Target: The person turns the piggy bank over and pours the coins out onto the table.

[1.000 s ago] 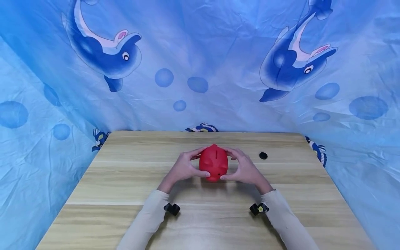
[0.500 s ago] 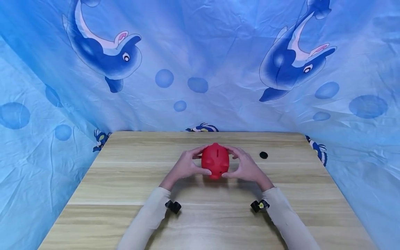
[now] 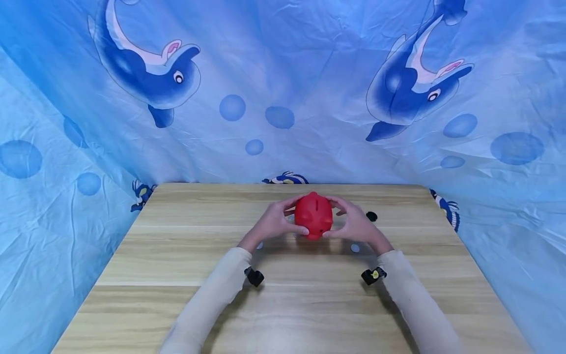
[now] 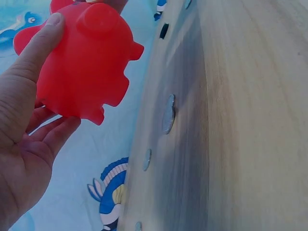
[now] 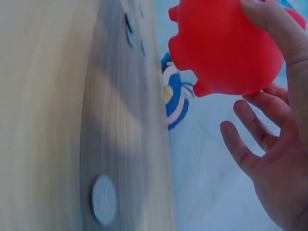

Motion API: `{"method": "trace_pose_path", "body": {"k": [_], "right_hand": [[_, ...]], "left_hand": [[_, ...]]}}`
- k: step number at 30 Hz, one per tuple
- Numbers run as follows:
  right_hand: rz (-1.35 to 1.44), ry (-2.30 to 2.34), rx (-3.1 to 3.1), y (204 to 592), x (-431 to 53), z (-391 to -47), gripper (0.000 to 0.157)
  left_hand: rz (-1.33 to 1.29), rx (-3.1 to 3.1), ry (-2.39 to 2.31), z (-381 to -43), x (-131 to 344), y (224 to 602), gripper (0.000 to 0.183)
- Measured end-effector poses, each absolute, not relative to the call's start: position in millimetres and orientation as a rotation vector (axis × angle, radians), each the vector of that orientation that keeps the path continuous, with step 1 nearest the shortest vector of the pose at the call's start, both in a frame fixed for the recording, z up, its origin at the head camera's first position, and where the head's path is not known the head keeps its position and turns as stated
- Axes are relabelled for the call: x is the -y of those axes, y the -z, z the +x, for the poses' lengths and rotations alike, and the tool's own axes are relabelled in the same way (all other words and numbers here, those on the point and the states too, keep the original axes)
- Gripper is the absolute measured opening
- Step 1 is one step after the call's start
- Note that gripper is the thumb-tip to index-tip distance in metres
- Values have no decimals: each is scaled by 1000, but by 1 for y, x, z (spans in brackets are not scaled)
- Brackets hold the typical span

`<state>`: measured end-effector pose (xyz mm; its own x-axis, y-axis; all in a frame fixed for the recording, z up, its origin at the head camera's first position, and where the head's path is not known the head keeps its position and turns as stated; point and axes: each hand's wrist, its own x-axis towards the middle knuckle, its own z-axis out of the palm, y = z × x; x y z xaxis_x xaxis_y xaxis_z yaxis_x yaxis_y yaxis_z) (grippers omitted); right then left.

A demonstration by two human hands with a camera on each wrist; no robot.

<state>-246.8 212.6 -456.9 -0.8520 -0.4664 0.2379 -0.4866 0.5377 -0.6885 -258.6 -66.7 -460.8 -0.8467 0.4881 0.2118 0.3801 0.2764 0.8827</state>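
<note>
Both hands hold a red piggy bank [image 3: 313,215] up off the wooden table, its slot on top. The left hand [image 3: 276,221] grips its left side, thumb on the front near the snout and fingers behind. On the other side the right hand [image 3: 353,223] grips it the same way. Stubby feet show under the piggy bank [image 4: 86,62] in the left wrist view, with open space beneath them. Several silver coins lie on the table below, among them one coin [image 3: 355,248] by the right hand and another coin [image 3: 260,245] by the left wrist.
A small black disc [image 3: 372,216] lies on the table [image 3: 300,305], right of the right hand. In the right wrist view a larger-looking coin [image 5: 104,200] is close to the camera. A blue dolphin-print curtain [image 3: 283,73] closes in the table's back and sides.
Both hands have lifted the piggy bank off the table and carried it slightly right and away. Coins now show on the table where none were seen before.
</note>
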Motion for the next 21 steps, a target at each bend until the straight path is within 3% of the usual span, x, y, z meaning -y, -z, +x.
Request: {"method": "trace_pose_path", "body": {"k": [21], "right_hand": [[835,-1281,2767,483,-238,-268,97]], "left_hand": [[877,-2358,-1584,-285,41,487,91]]}}
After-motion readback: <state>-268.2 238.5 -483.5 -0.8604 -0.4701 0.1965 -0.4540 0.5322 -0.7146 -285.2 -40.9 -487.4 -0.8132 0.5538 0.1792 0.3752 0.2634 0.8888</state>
